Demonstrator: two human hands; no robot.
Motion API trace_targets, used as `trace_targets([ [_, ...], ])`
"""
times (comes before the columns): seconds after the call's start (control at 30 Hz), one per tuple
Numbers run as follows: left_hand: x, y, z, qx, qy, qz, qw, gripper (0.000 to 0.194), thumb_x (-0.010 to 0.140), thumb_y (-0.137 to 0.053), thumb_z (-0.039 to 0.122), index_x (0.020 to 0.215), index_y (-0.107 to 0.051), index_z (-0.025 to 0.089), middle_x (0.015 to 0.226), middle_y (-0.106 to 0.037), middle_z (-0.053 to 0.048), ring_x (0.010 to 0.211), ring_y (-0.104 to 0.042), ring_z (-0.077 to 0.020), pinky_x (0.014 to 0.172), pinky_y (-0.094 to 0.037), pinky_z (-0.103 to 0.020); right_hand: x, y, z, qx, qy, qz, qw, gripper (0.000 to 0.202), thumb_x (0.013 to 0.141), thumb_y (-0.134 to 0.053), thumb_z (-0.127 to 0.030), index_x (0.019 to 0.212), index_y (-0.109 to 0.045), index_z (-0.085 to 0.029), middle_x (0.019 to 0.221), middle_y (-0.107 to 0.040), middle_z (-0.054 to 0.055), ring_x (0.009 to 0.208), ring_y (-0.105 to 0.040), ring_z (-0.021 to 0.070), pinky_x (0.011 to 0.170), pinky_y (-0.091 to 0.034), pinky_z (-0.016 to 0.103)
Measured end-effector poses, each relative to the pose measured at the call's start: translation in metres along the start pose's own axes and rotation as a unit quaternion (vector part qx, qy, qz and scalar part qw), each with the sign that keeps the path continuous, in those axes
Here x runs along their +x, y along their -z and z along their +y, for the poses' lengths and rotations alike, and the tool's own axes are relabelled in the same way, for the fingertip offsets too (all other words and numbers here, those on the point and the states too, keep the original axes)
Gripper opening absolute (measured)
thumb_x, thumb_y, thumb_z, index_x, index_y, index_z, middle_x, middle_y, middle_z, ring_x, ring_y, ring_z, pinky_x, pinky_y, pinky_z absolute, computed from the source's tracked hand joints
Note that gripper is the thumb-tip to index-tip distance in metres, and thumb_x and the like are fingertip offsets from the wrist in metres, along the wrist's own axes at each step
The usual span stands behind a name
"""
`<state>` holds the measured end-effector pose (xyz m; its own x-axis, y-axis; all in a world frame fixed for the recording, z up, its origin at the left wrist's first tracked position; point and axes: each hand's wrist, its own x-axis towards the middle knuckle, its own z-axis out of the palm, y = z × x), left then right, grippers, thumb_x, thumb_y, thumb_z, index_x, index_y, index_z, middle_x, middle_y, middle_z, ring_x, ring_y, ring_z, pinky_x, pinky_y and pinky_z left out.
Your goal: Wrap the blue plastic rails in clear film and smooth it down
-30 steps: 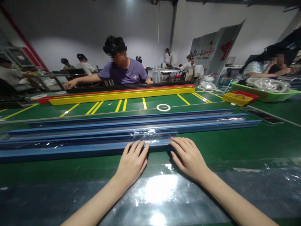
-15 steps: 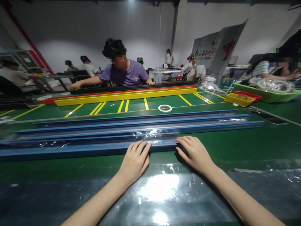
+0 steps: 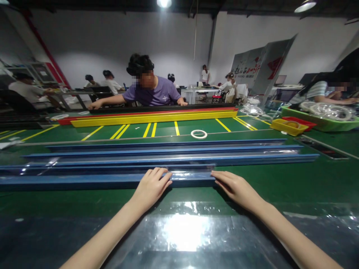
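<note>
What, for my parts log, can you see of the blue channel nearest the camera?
The nearest blue channel is long and straight, with two raised edges and a glossy trough; whether plastic or metal, I cannot tell. It lies crosswise on the green table, its left end out of view. The left hand touches its near edge; the right hand is at its right end.

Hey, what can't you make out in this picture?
Head view:
Nearest blue channel: left end cut off by the left edge.
Green basket: right end cut off by the right edge.
Lettering on the grey panel: too blurred to read.
Left hand: palm hidden by its own back.
</note>
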<state>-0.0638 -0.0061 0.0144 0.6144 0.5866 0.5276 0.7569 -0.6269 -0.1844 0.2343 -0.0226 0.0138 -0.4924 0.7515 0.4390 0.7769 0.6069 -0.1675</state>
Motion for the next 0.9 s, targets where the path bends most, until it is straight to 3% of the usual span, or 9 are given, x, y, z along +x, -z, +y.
trace_targets([
  [0.33, -0.004, -0.011, 0.006, 0.016, 0.015, 0.054, 0.998, 0.020, 0.086, -0.043, 0.023, 0.096, -0.057, 0.015, 0.081, -0.060, -0.005, 0.074, -0.050, -0.0164, 0.065, -0.037, -0.028, -0.003, -0.014, 0.000, 0.059, -0.010, 0.075, 0.995, 0.023, 0.084, -0.042, -0.022, 0.103, -0.056, -0.019, 0.097, -0.065, 0.006, 0.090, -0.059, 0.0151, 0.077, -0.050, 0.030],
  [0.57, -0.006, -0.011, 0.005, 0.000, 0.009, 0.055, 0.998, 0.023, 0.086, -0.042, 0.024, 0.102, -0.054, 0.013, 0.080, -0.061, -0.005, 0.071, -0.050, -0.0153, 0.065, -0.036, -0.028, -0.006, -0.017, 0.003, 0.073, -0.024, 0.060, 0.995, 0.025, 0.084, -0.043, -0.024, 0.106, -0.054, -0.019, 0.100, -0.063, 0.006, 0.094, -0.057, 0.0152, 0.082, -0.048, 0.030],
  [0.9, -0.004, -0.010, 0.007, -0.008, 0.009, 0.050, 0.999, 0.019, 0.086, -0.043, 0.022, 0.095, -0.056, 0.013, 0.076, -0.060, -0.005, 0.069, -0.049, -0.0152, 0.064, -0.035, -0.027, -0.005, -0.016, 0.001, 0.080, -0.037, 0.060, 0.994, 0.026, 0.084, -0.042, -0.026, 0.106, -0.054, -0.020, 0.102, -0.063, 0.006, 0.097, -0.057, 0.0161, 0.084, -0.048, 0.031],
])
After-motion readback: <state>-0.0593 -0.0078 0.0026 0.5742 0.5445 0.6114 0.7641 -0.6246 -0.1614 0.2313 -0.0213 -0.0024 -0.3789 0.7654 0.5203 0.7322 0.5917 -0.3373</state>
